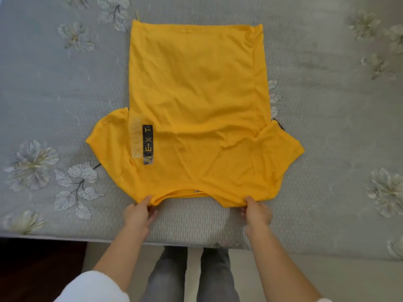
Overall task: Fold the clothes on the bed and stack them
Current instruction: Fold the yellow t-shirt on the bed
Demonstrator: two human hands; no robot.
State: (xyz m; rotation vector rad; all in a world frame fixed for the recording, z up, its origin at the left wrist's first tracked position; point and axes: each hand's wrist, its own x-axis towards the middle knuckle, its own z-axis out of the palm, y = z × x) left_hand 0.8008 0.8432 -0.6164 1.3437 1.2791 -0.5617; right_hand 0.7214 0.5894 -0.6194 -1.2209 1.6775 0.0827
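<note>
Two hands, left hand (139,214) and right hand (257,213), are seen low in the frame, each pinching the shoulder edge of the yellow T-shirt (196,105), which is spread flat mid-frame on the grey floral bedspread (65,83)

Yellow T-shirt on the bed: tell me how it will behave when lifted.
The yellow fabric T-shirt is probably floppy: it lies flat and wrinkled, so it would likely sag between the left hand and right hand pinching its near edge. It seems thin and light: its black print shows through a folded layer.
</note>
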